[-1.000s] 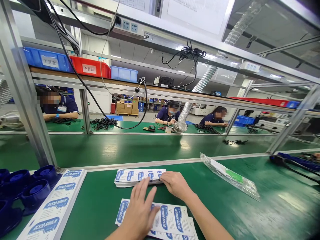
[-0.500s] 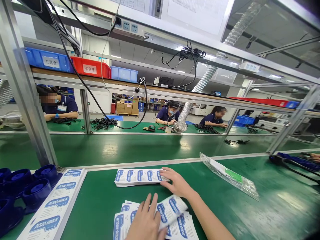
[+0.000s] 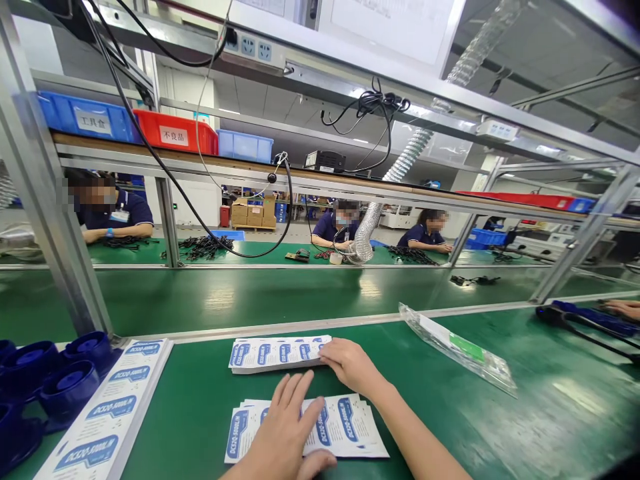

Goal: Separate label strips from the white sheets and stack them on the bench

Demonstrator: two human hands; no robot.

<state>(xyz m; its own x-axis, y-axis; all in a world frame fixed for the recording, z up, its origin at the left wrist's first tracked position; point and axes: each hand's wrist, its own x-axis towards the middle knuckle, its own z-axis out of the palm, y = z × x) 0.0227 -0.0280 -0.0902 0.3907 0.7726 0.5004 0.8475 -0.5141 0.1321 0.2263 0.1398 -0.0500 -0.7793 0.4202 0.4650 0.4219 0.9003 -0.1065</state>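
Printed label strips, white with blue "DC520-5000L/H" blocks, lie in two piles before me. My right hand (image 3: 353,365) pinches the right end of the top strip on the far pile (image 3: 280,351), thumb and fingers closed at its edge. Over the near pile (image 3: 345,423), my left hand (image 3: 287,430) rests palm down, fingers stretched and thumb apart, covering its middle. The strips in this pile are loosely fanned, with uneven edges. To the left, a tall, neat stack of the same labels (image 3: 115,403) runs lengthwise away from me.
Dark blue round plastic parts (image 3: 70,383) crowd the left edge. A clear plastic bag (image 3: 460,350) with a green-marked paper lies at right. Beyond it are a dark strap-like item (image 3: 590,320) and another person's hand (image 3: 623,308). A metal frame post (image 3: 70,267) stands at left; co-workers sit opposite.
The tilted strip by my left hand now lies flat on the near pile. My right hand's fingers have closed on the far pile's right end, lifting the top strip's end slightly.
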